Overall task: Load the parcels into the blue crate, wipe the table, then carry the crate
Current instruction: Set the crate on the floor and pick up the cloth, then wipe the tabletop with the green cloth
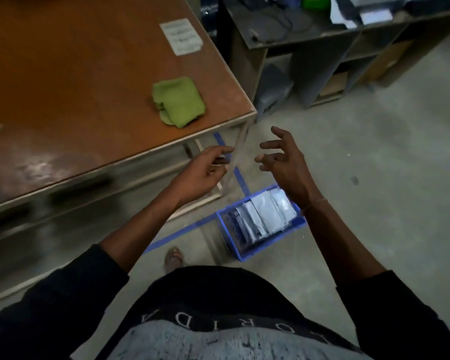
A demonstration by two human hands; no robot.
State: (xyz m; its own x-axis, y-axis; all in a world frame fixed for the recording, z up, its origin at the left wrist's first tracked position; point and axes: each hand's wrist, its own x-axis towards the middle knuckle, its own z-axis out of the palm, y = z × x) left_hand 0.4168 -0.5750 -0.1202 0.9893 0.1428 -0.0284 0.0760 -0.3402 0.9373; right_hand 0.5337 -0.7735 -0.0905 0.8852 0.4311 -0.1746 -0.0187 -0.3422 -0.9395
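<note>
Both hands, left (205, 168) and right (283, 157), are hanging empty with fingers spread, above the floor. The blue plastic crate (234, 239) is sitting on the floor, holding flat grey parcels (264, 213). I think carrying is next: bend, grip both rims evenly. The soft folded cloth (178, 101) is lying on the smooth table (63, 74).

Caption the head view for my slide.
Both empty hands, left and right, hover above the parcel-filled blue plastic crate.
</note>
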